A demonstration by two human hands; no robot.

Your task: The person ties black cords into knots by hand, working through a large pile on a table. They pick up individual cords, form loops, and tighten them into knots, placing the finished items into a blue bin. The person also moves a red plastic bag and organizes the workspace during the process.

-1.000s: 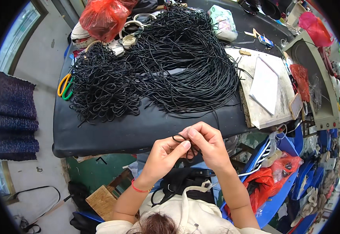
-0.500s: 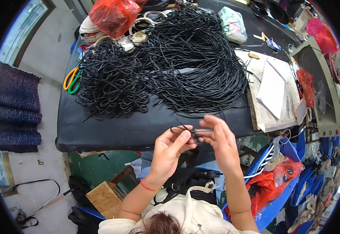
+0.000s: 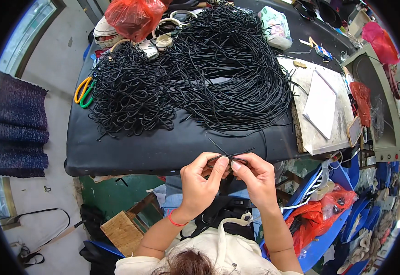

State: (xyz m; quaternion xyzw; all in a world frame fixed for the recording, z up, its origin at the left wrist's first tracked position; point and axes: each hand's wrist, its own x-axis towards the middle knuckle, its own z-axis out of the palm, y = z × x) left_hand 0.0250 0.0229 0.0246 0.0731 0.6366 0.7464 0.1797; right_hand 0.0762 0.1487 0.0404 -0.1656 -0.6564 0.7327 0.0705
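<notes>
My left hand [image 3: 201,184] and my right hand [image 3: 255,178] meet just below the near edge of the black table [image 3: 163,149]. Between their fingertips they pinch a short black cord [image 3: 230,156] bent into a small loop, its two loose ends sticking up over the table edge. A red band sits on my left wrist. On the table lies a big heap of long straight black cords [image 3: 230,68], and to its left a pile of looped black cords [image 3: 129,94].
Yellow-and-green scissors [image 3: 84,90] lie at the table's left edge. A red plastic bag [image 3: 133,16] sits at the back. A white board with paper [image 3: 321,107] lies on the right. Blue crates and red bags [image 3: 328,215] crowd the floor to my right; a wooden box [image 3: 124,229] stands below left.
Both hands have shifted up toward the table edge. The cord's ends now stick up above my fingertips, with the loop pulled smaller.
</notes>
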